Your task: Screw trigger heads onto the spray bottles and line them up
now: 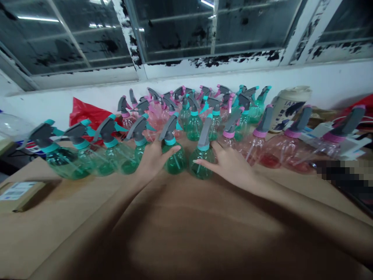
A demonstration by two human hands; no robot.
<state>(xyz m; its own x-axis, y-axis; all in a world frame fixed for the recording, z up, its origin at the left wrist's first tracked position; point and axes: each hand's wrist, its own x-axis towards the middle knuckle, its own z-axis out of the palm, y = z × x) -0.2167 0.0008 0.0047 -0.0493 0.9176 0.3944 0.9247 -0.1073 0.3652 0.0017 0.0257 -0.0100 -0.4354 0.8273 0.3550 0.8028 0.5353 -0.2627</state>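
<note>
My left hand [154, 157] is wrapped around a green spray bottle [175, 161], its thumb across the near side and its other fingers partly hidden behind. Just to the right, my right hand [233, 165] grips a second green spray bottle [201, 165] with a grey trigger head, thumb in front. Both bottles stand upright on the brown tabletop, a small gap between them. Left of my left hand runs a row of green spray bottles [106, 165] with teal collars. Clear pink spray bottles [269, 155] with pink collars line up beyond my right hand.
Behind, more pink and green spray bottles [194, 126] crowd toward the white wall. A red bag [84, 112] lies at the back left, and a pale printed cup [287, 111] stands at the back right. A flat labelled cardboard box [21, 194] rests at the left.
</note>
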